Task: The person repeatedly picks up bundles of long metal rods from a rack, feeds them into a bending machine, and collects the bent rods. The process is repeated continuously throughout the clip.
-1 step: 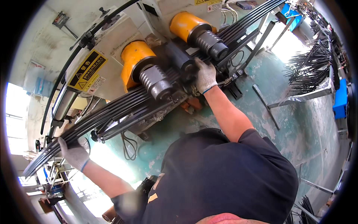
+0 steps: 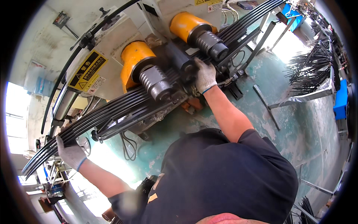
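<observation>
A bundle of long black rods (image 2: 104,114) runs slantwise through the machine, from lower left to upper right. My left hand (image 2: 72,154), in a pale work glove, grips the rods near their left ends; part of its fingers is hidden behind them. Against the dark block (image 2: 178,56) in the machine's middle rests my gloved right hand (image 2: 206,76). Its fingers curl in at the block's lower end, and what they close on is hidden. Two orange housings with dark ribbed cylinders, the left one (image 2: 136,56) and the right one (image 2: 190,25), flank the block.
A metal rack (image 2: 302,100) holding many thin black rods stands at the right, beside a blue box (image 2: 340,99). A black cable (image 2: 129,147) hangs below the rods. A yellow-and-black warning label (image 2: 87,71) is on the machine's panel. Green floor (image 2: 261,115) shows between machine and rack.
My left hand has shifted slightly left and down at the rod ends, and the rods there look a little more spread. My right hand stays in the same place.
</observation>
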A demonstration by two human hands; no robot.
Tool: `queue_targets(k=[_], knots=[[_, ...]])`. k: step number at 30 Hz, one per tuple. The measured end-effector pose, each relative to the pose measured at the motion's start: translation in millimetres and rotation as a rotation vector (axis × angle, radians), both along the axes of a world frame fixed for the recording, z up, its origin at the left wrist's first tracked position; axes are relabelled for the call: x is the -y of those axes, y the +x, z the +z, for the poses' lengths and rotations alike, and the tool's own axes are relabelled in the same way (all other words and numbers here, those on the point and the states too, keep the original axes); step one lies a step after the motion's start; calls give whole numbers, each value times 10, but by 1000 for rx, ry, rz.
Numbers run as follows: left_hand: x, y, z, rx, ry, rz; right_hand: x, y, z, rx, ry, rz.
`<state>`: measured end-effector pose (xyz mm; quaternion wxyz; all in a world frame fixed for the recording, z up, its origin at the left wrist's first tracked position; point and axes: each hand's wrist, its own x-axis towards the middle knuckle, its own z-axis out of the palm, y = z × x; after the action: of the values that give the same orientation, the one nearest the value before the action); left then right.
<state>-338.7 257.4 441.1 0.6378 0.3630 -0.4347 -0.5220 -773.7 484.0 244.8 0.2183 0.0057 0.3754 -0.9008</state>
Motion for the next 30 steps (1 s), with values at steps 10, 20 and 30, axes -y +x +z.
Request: queue_targets(k=[10,20,30], knots=[[-210,-883,1018,272,-349,46,67,-263,-162,-375,151,-7],[-367,-1961,1244,1107,-1111,89,-18,-465,-263,-214,86,82],[-1218,-2672,1254,707,-928,-146,15,-459,-307,-352,168,51]])
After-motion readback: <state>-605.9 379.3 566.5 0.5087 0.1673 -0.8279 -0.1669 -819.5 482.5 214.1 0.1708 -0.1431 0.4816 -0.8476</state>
